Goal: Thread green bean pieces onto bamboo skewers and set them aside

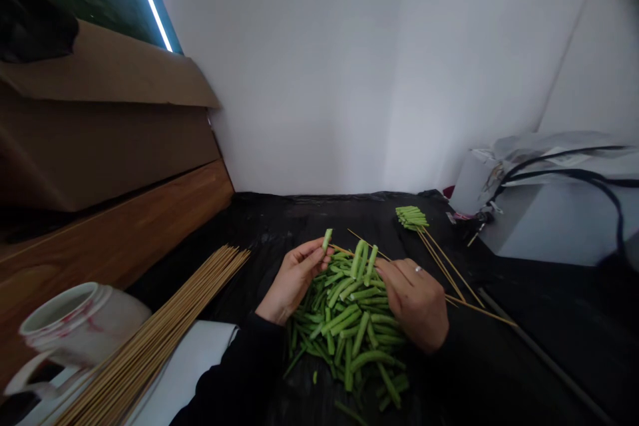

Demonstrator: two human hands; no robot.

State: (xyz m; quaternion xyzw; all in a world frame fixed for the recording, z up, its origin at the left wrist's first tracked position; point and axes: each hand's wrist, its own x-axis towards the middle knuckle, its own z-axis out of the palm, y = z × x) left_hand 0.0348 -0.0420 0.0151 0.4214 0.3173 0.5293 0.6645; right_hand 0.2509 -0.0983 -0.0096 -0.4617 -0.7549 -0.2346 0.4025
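Above a heap of cut green beans [349,329], the left hand [294,276] pinches one bean piece [327,238] upright, clear of the pile, while the right hand [412,303] closes on a thin bamboo skewer [357,235]; farther off, beans threaded on skewers [412,217] lie on the black-sheeted table [299,219].
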